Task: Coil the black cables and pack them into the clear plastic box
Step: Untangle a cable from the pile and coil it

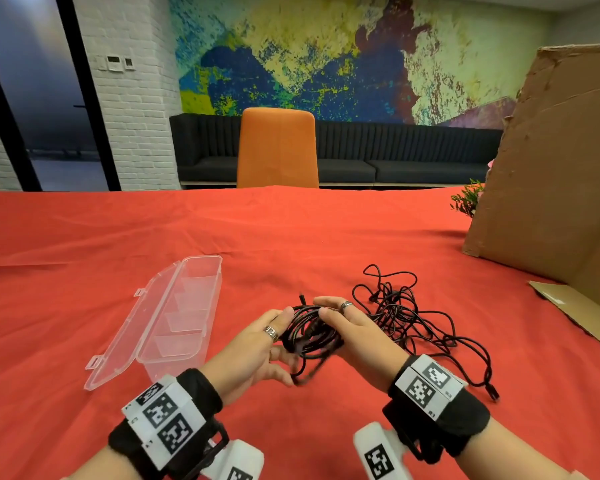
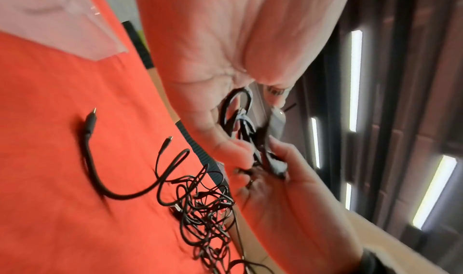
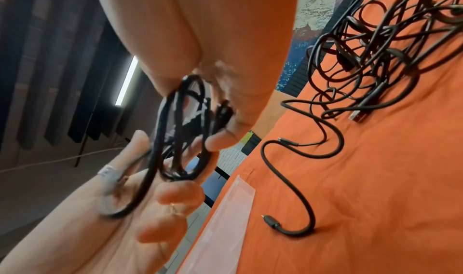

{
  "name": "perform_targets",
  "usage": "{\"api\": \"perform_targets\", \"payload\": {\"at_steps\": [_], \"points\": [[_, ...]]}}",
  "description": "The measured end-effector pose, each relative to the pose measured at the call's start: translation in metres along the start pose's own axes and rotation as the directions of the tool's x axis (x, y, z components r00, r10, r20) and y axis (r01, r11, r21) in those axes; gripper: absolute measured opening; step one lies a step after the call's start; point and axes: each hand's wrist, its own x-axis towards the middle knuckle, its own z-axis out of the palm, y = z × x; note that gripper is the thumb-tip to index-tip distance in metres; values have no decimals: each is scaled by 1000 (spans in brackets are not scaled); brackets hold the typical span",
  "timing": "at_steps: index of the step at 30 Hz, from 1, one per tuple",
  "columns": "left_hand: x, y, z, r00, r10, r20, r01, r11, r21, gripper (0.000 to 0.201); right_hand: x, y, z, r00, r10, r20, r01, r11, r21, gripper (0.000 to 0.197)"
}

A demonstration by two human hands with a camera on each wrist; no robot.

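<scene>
A coiled black cable hangs above the red tablecloth between both hands. My left hand grips its left side, fingers curled round the loops. My right hand pinches the coil's right side between thumb and fingers. A tangle of loose black cables lies on the cloth just right of my right hand, with plug ends trailing out. The clear plastic box sits open to the left, lid folded back, its compartments holding nothing.
A large brown cardboard box stands at the right, a flat flap lying in front of it. A small green plant peeks from behind it. An orange chair stands at the table's far edge.
</scene>
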Motion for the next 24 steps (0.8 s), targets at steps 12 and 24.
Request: {"api": "perform_targets", "payload": {"at_steps": [12, 24], "points": [[-1, 4, -4, 980, -178, 84, 183, 981, -60, 40, 4, 3, 4, 987, -152, -57, 127, 941, -313, 13], [-11, -6, -6, 997, -21, 74, 22, 1000, -12, 33, -2, 4, 20, 979, -121, 164, 166, 940, -298, 18]]}}
